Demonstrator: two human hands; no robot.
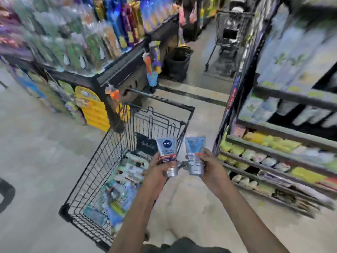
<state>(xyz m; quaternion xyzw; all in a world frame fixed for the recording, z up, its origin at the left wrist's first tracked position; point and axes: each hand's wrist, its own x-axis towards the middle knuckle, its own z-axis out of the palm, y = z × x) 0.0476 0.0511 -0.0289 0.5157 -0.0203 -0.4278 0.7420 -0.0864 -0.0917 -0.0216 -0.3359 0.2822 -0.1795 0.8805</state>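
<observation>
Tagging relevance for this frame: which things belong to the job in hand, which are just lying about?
In the job: left hand gripping the white Nivea tube; right hand gripping the blue tube.
Just about: wire cart with packets in it, black bin, far trolley, stocked shelves both sides.

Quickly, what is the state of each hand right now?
Left hand: grips the white plastic tube with the red band.
Right hand: grips the light blue plastic tube.

Above a wire cart (127, 156), left hand (157, 173) and right hand (212, 169) hold 2 tubes, one each (166, 152) (195, 154).
</observation>
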